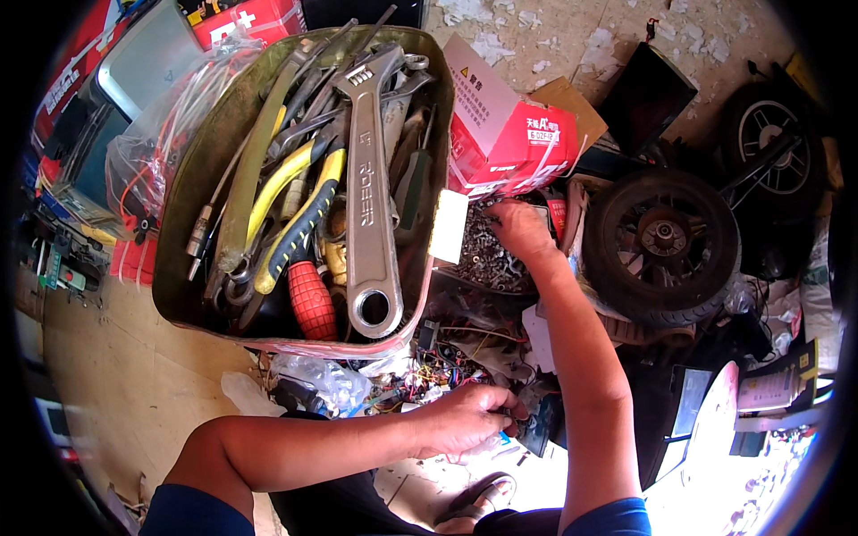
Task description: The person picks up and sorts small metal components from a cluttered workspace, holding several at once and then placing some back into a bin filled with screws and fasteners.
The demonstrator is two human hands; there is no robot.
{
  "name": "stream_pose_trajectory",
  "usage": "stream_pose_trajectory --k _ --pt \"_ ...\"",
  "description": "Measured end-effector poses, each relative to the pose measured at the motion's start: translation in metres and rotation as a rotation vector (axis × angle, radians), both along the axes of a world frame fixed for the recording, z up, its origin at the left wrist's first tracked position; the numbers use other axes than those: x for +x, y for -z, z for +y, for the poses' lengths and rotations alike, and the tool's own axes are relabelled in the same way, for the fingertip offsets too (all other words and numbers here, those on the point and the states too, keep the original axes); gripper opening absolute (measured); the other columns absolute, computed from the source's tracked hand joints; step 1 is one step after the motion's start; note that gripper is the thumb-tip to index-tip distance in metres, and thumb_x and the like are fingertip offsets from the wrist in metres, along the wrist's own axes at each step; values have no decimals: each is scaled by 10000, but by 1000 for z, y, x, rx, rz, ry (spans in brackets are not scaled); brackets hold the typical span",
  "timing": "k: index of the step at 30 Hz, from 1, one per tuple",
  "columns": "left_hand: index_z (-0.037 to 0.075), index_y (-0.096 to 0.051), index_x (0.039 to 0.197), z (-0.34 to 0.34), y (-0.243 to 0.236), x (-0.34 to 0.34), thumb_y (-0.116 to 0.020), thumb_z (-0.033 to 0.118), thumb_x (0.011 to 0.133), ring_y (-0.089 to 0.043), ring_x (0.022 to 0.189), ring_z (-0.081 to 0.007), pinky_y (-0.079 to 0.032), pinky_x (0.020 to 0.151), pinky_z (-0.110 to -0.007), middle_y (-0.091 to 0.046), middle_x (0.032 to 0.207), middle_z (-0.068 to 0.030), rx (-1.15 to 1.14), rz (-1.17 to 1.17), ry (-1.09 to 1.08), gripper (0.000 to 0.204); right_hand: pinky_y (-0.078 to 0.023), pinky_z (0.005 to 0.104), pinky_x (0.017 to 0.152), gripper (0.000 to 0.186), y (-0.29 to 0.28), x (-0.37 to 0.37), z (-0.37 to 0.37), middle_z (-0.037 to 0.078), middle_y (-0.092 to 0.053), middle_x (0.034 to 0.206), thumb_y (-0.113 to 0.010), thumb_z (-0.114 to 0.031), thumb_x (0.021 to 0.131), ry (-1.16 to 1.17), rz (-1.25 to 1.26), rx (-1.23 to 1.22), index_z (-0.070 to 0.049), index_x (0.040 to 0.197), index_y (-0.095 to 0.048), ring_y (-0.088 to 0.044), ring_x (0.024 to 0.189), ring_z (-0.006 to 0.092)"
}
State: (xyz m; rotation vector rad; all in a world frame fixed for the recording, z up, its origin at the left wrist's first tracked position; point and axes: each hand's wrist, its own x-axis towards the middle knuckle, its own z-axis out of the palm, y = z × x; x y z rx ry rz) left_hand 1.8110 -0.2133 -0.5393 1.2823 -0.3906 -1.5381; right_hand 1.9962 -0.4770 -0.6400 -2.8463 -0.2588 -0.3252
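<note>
My right hand (520, 230) reaches down into a container of small metal screws and bolts (478, 255). Its fingers are bent and bunched, and the tips are partly lost among the pieces. Nearer to me, my left hand (463, 418) is closed above a heap of small wires and parts (429, 371). Its fingers curl to the right around something dark and small that I cannot make out. Left of the screws stands an open tool bin (170, 299). A large adjustable wrench (365, 188) lies on top there, with yellow-and-black handled pliers (308, 210) and a red-handled tool (311, 299).
A red and white carton (518, 143) stands behind the screws. To the right lie a black-tyred wheel (661, 237) and another wheel (770, 143). Bagged cables (183, 134) lean at the bin's left. My sandalled foot (487, 500) is below.
</note>
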Motion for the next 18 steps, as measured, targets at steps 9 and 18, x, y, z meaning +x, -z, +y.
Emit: stream_pose_trajectory --k 9,18 --pt "77 -651 918 2 -25 8 -525 468 1054 -491 547 -52 -406 494 -233 -585 688 33 70 -13 30 433 -560 467 800 139 13 7 18 168 -721 856 -693 -224 846 89 41 24 -102 873 -756 -702 862 362" --pt "33 -646 901 7 -15 5 -624 538 979 -509 505 -102 -471 476 -307 -487 660 13 52 344 -219 512 -559 474 808 139 25 13 34 205 -710 847 -681 -183 828 133 7 12 -57 797 -731 -697 860 376"
